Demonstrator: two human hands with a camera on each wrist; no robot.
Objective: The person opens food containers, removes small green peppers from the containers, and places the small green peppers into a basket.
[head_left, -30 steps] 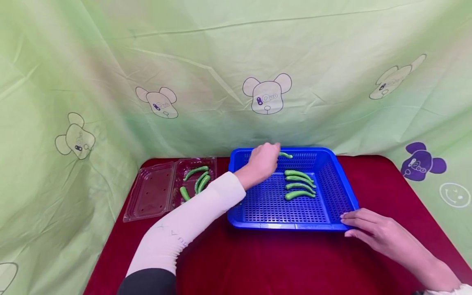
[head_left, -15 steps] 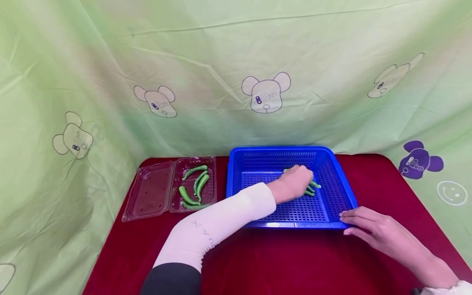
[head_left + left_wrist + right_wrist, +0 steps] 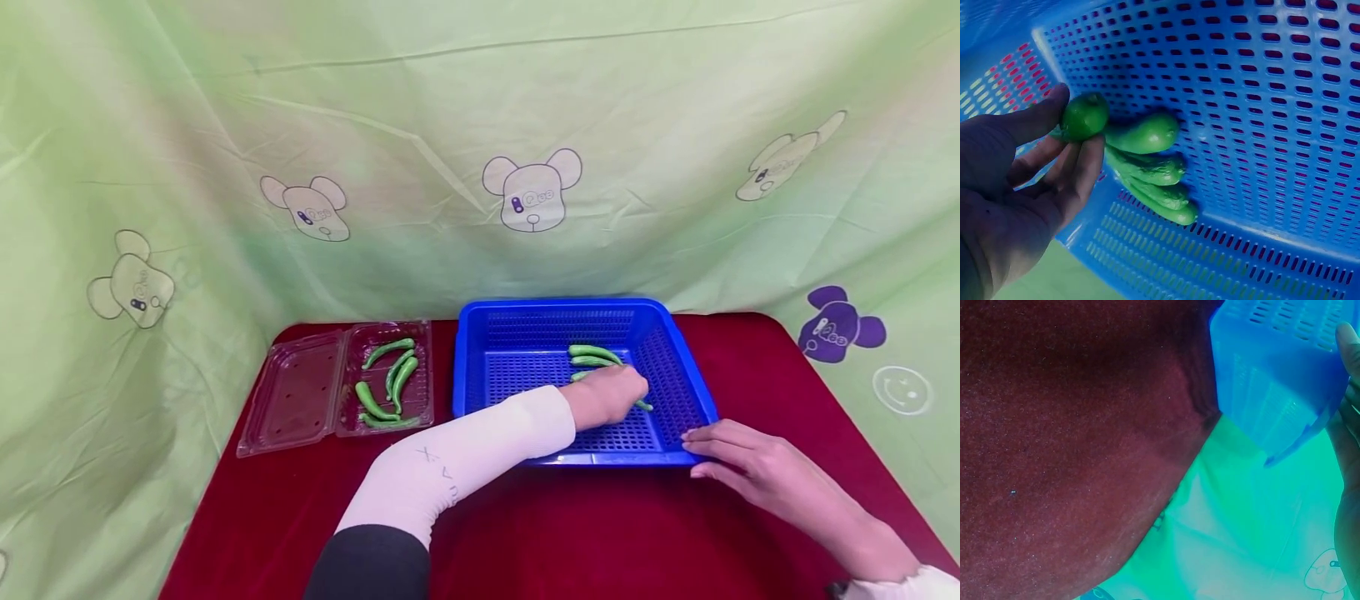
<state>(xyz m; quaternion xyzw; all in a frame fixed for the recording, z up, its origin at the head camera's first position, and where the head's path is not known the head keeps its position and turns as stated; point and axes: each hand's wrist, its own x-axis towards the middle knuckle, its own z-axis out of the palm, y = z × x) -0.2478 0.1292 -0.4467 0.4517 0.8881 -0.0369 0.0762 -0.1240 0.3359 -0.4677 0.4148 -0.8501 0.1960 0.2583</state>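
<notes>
In the left wrist view my left hand point(image 3: 1029, 181) pinches a green chili pepper point(image 3: 1085, 117) between thumb and fingers, low inside the blue plastic basket point(image 3: 1260, 125). Beside it, several green chili peppers point(image 3: 1154, 134) lie side by side on the basket's floor. Seen from the head, the left hand point(image 3: 613, 393) covers part of that row, and a pepper's thin tip point(image 3: 645, 406) shows to its right. My right hand point(image 3: 750, 458) holds the basket's front right corner, fingers over the rim and thumb outside; the right wrist view shows only part of this hand point(image 3: 1350, 406) at its edge.
Left of the basket point(image 3: 461, 358), an unlidded clear plastic clamshell box point(image 3: 425, 379) holds several more green chili peppers point(image 3: 405, 383); its lid point(image 3: 288, 396) lies flat to the left. Everything stands on a dark red cloth point(image 3: 600, 533). A pale green curtain point(image 3: 420, 250) hangs close behind.
My left hand has gone from the basket's back left, rightward and down to the row of peppers, then slightly nearer the front, carrying a pepper. My right hand keeps its hold on the corner.
</notes>
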